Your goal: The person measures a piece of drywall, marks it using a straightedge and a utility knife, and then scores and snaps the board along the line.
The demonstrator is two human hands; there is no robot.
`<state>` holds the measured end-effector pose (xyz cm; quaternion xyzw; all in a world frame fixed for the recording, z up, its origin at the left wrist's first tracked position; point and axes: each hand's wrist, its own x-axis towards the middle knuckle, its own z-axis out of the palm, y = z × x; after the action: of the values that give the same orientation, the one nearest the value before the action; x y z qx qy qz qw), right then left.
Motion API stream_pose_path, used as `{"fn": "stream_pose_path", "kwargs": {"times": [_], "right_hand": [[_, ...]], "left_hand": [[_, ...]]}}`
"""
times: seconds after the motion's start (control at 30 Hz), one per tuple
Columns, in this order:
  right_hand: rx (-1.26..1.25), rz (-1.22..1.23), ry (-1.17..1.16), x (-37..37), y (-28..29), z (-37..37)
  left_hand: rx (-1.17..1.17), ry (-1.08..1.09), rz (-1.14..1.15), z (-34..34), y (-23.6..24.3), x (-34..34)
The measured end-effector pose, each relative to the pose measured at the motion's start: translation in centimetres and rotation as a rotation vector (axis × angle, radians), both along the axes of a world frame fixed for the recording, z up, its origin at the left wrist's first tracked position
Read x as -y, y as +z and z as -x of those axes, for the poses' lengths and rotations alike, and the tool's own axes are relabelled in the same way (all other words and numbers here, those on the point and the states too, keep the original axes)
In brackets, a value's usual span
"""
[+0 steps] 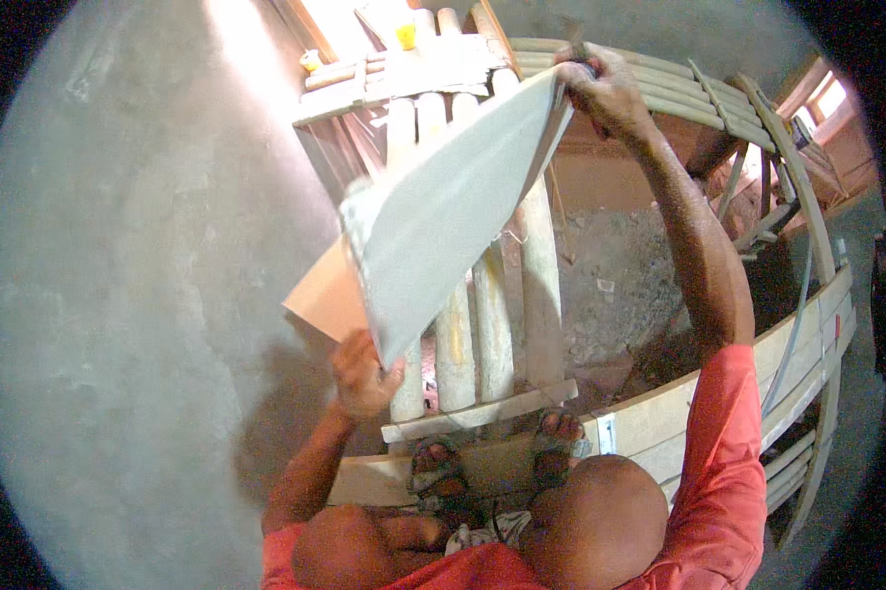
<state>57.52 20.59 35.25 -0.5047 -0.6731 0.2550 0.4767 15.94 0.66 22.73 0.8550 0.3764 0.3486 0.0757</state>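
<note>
A large flat grey-white board (453, 216) is tilted in front of me, its long side running from lower left to upper right. My left hand (362, 376) is closed around its lower corner. At the far upper end, my right hand (607, 93) grips the board's edge; a dark, blurred bit shows by those fingers, too unclear to name. An orange-tan flat piece (327, 295) sticks out behind the board's left edge, just above my left hand. Whether it is joined to the board, I cannot tell.
I squat on wooden planks (502, 472), sandalled feet at the edge of a row of pale poles (455, 364) with a crosspiece (482, 411). A bare grey wall (138, 295) rises at left. Pole railings (649, 74) curve far right; rubble ground (620, 265) lies below. A yellow object (406, 37) sits at the top.
</note>
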Motion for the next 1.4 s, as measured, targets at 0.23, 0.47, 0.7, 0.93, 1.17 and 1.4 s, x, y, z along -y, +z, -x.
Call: {"fn": "stream_pose_path", "kwargs": {"times": [0.23, 0.47, 0.7, 0.93, 1.17, 1.4], "right_hand": [[0.507, -0.21, 0.231, 2.6, -4.0, 5.1], [0.496, -0.268, 0.245, 3.1, -11.2, 6.7], [0.216, 0.165, -0.35, 10.4, -16.3, 3.8], [0.315, 0.859, 0.189, 27.0, -25.6, 5.3], [0.277, 0.814, 0.534, 33.4, -17.7, 9.9], [0.193, 0.844, 0.422, 33.1, -14.3, 12.0]], "left_hand": [[0.074, 0.27, 0.589, -4.2, -8.4, 8.5], [0.346, 0.358, 0.905, -5.9, -11.0, 7.4], [0.28, 0.578, 1.118, -4.8, -10.0, 4.7], [0.739, 0.391, 1.12, -4.8, -7.3, 1.7], [0.747, 0.413, 1.128, -5.9, -3.5, -1.2], [0.343, 0.332, 1.051, -7.9, 0.6, -2.7]]}}
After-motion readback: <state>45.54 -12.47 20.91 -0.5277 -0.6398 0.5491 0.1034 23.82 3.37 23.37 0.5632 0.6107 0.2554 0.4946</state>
